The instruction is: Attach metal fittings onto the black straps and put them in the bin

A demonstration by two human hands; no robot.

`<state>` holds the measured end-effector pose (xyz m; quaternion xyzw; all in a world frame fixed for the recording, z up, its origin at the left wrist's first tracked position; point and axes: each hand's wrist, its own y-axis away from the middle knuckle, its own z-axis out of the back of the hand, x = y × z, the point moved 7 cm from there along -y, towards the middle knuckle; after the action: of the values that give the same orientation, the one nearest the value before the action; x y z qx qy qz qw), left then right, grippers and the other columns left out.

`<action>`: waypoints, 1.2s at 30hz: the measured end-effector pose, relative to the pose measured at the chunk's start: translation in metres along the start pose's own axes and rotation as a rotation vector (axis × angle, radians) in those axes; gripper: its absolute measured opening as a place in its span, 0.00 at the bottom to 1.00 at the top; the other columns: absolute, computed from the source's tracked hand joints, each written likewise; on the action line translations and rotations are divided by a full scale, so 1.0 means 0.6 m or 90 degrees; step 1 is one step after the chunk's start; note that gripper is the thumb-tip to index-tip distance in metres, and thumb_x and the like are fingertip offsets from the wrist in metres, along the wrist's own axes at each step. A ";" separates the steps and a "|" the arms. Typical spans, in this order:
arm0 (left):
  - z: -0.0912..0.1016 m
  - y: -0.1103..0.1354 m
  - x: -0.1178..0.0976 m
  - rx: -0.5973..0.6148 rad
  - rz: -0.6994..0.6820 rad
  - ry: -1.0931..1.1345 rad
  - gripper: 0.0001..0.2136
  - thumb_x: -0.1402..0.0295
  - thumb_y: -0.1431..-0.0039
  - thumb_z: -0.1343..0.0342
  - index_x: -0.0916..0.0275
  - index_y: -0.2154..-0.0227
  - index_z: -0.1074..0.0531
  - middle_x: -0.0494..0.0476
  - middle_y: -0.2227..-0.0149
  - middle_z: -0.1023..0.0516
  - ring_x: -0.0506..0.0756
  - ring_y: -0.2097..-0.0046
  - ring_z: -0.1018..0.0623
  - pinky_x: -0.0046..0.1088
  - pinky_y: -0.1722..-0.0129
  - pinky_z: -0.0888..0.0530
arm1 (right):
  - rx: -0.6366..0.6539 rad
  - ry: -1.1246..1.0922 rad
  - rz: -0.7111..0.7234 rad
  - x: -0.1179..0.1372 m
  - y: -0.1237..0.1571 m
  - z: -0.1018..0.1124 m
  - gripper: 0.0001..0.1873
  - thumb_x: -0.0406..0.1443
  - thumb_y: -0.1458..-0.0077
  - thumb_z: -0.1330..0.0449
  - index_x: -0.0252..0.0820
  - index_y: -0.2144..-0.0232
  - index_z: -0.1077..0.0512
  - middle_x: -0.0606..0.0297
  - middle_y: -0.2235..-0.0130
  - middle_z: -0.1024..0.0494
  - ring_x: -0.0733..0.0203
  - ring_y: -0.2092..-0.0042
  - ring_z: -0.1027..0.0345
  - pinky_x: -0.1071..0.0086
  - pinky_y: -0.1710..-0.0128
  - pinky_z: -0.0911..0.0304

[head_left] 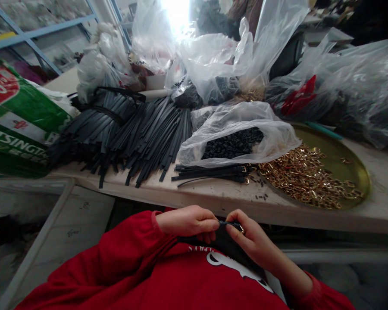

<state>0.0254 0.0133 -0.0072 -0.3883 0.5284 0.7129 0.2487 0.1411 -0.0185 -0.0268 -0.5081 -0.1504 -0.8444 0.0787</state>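
Observation:
Close to my body, in front of the table edge, my left hand (194,223) and my right hand (245,232) both grip one dark strap (225,223). A gold buckle (242,229) shows at the strap's end, by my right fingers. My left thumb presses the strap against curled fingers, hiding part of it. Just beyond on the table lies a small stack of black straps with gold buckles (213,173). Behind it sits an open clear plastic bag (271,125) full of small black loops (234,144).
A round gold tray (358,172) at right holds a heap of gold buckles (310,176). Bundles of dark straps (148,133) lie left, beside a green bag (22,125). Filled plastic bags (210,56) line the back. Small dark bits (261,196) lie near the front edge.

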 end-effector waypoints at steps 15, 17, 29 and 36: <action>-0.001 -0.003 0.002 -0.109 0.000 -0.130 0.11 0.65 0.45 0.55 0.65 0.72 0.29 0.51 0.77 0.26 0.47 0.78 0.29 0.18 0.80 0.36 | 0.029 0.000 0.016 0.011 -0.003 -0.008 0.10 0.38 0.42 0.55 0.41 0.71 0.38 0.67 0.73 0.33 0.65 0.71 0.40 0.73 0.72 0.43; -0.004 -0.002 0.002 -0.096 -0.005 -0.126 0.11 0.68 0.45 0.56 0.65 0.70 0.29 0.50 0.76 0.27 0.46 0.77 0.29 0.17 0.80 0.37 | 0.006 -0.003 0.024 0.012 -0.005 -0.004 0.10 0.37 0.42 0.55 0.41 0.72 0.39 0.68 0.73 0.33 0.66 0.71 0.40 0.73 0.72 0.43; 0.002 -0.014 0.002 -0.109 -0.023 -0.145 0.10 0.67 0.46 0.53 0.64 0.72 0.28 0.50 0.75 0.26 0.47 0.75 0.31 0.18 0.77 0.39 | -0.054 -0.004 0.025 -0.001 -0.005 -0.001 0.12 0.40 0.40 0.57 0.41 0.67 0.37 0.64 0.71 0.30 0.64 0.69 0.36 0.72 0.70 0.40; 0.004 -0.022 -0.006 -0.122 -0.018 -0.164 0.14 0.65 0.43 0.57 0.65 0.75 0.29 0.51 0.77 0.27 0.47 0.76 0.31 0.19 0.77 0.39 | -0.040 -0.078 0.056 -0.003 -0.012 -0.012 0.12 0.40 0.40 0.56 0.41 0.58 0.39 0.60 0.62 0.27 0.61 0.60 0.32 0.69 0.61 0.36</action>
<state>0.0370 0.0203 -0.0114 -0.3234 0.4159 0.8003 0.2862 0.1342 -0.0140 -0.0327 -0.5670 -0.1063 -0.8118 0.0904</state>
